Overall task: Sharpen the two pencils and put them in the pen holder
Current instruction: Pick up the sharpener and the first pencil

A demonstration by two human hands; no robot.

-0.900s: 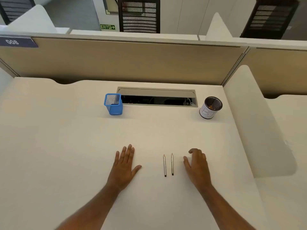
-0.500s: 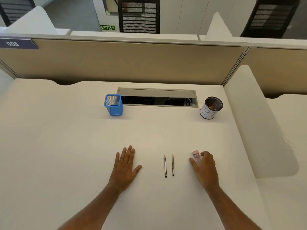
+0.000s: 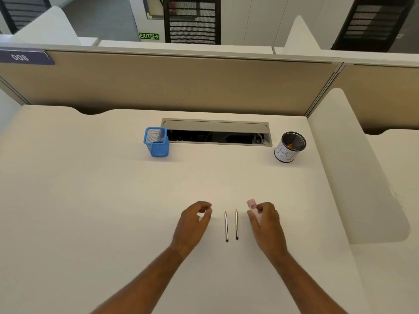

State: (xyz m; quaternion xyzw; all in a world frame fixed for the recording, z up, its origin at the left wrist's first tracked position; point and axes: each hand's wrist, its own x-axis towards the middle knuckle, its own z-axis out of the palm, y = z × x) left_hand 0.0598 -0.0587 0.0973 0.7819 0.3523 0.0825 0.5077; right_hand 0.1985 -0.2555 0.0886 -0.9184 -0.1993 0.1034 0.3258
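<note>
Cream-white desk surface fills most of the frame. Lower centre: two thin pencils lie side by side, parallel, not touching, tips pointing to the top of the frame. The left pencil and right pencil both rest flat on the surface, w/ neither hand on them.

Left hand is just left of the pencils, fingers curled, thumb and forefinger near each other but nothing between them; grip is empty and loosely open. Right hand is just right of the pencils, its grip closed around a small pale-pink sharpener, whose top end pokes out above the fingers.

Upper centre-left: blue square wire-mesh pen holder stands upright, just beside the left end of a grey cable slot set into the surface. Upper right: round black mesh cup w/ white paper label, well apart from the blue holder; sth orange-brown inside, too small to tell what.

Beige partition panel runs across the top behind the surface.
</note>
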